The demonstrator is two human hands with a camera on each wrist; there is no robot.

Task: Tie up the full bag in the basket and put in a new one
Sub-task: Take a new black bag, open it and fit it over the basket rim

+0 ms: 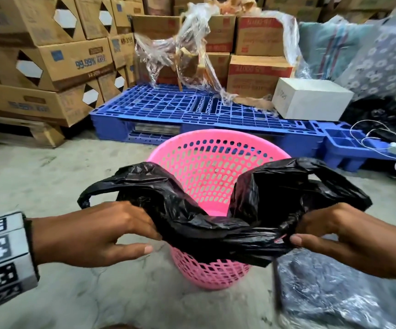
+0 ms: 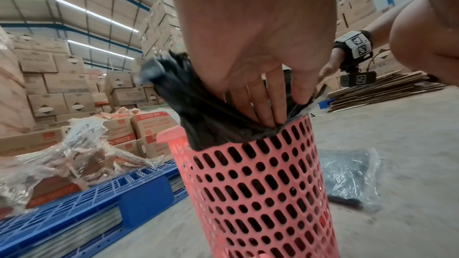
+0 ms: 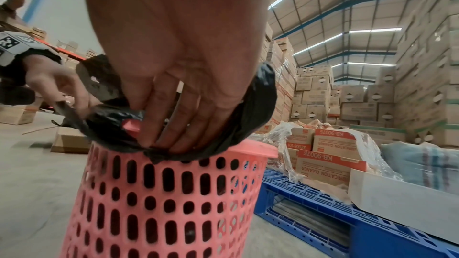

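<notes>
A pink perforated basket [image 1: 216,134] stands on the concrete floor before me, and its inside looks bare. Over its near rim stretches a crumpled black bag [image 1: 204,224], mouth half spread, one handle loop sticking out to the left. My left hand [image 1: 153,236] holds the bag's left edge, fingers tucked under the film and thumb below it. My right hand [image 1: 294,230] pinches the right edge between thumb and fingers. In the left wrist view my left fingers [image 2: 263,113] point down into the bag at the basket [image 2: 261,183] rim. In the right wrist view my right fingers [image 3: 168,136] press the film onto the rim.
A blue plastic pallet [image 1: 192,110] lies just behind the basket, carrying cardboard boxes, torn clear wrap and a white box [image 1: 311,100]. On the floor at my right lies a clear packet of dark bags [image 1: 334,293]. White cables [image 1: 382,138] and dark plastic lie at the far right.
</notes>
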